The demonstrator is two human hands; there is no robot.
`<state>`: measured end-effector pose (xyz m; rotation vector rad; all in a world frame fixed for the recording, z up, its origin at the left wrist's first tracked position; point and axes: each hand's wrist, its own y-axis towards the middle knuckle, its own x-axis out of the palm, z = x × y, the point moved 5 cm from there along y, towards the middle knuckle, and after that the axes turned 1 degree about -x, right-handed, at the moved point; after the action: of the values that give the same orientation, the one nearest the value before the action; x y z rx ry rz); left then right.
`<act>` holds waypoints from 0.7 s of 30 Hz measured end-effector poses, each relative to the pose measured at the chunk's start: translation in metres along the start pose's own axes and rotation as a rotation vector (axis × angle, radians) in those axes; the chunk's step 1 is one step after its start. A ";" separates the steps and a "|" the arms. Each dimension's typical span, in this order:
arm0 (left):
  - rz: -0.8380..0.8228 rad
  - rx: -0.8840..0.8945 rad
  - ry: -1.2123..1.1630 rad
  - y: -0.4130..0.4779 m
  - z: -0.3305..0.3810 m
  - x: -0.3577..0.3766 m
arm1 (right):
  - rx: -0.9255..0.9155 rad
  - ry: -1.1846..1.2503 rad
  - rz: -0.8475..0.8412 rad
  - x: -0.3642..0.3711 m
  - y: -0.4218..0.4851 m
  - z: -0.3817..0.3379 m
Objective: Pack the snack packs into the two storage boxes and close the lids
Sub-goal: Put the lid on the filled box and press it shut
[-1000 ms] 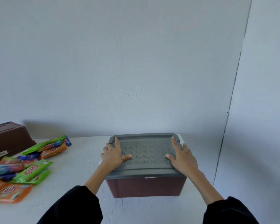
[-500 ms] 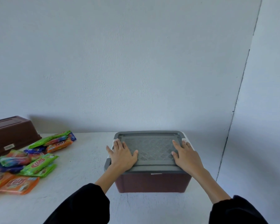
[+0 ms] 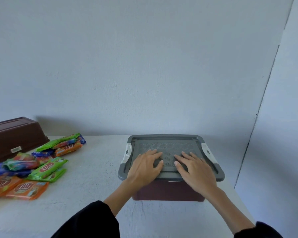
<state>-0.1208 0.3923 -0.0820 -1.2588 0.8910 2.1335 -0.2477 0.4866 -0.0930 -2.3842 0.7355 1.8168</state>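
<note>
Hands are lying flat and side by side on the grey lid (image 3: 165, 140) in the head view; the left hand (image 3: 144, 168) and the right hand (image 3: 197, 170) are both resting there with fingers straight and spread, grasping nothing; the lid is sitting on the maroon storage box (image 3: 169, 192), which is standing near the right edge of the white bench (image 3: 96, 177), with white latches (image 3: 127, 152) showing at the lid's two sides. Snack packs (image 3: 45, 169) in green, orange and blue are lying in a loose heap towards the bench's left edge, well apart from that box; a second brown box (image 3: 12, 134) is sitting behind them at the far left corner.
</note>
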 end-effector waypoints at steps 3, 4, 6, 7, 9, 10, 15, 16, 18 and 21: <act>0.052 0.074 -0.020 0.004 0.000 0.001 | -0.031 -0.049 0.021 0.000 0.001 0.000; 0.058 0.087 -0.024 0.006 0.000 0.002 | -0.038 -0.059 0.030 0.000 0.003 0.000; 0.067 0.108 -0.038 0.012 -0.003 0.003 | -0.044 -0.053 0.052 -0.002 0.009 0.000; 0.073 0.118 -0.044 0.017 -0.004 0.003 | -0.045 -0.044 0.064 -0.002 0.013 0.000; 0.080 0.131 -0.051 0.030 -0.006 0.003 | -0.051 -0.030 0.086 -0.002 0.026 0.003; 0.080 0.131 -0.055 0.038 -0.007 0.004 | -0.052 -0.020 0.095 -0.001 0.034 0.006; 0.088 0.109 -0.054 0.080 -0.016 0.011 | -0.064 -0.010 0.145 0.001 0.076 0.019; 0.089 0.101 -0.056 0.089 -0.018 0.013 | -0.068 -0.011 0.149 0.002 0.084 0.021; 0.089 0.090 -0.056 0.106 -0.022 0.016 | -0.074 -0.010 0.151 0.002 0.101 0.026; 0.086 0.087 -0.050 0.131 -0.027 0.022 | -0.078 -0.006 0.153 0.005 0.125 0.033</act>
<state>-0.2064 0.2877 -0.0745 -1.1377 1.0223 2.1574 -0.3267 0.3850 -0.0781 -2.4306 0.8846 1.9437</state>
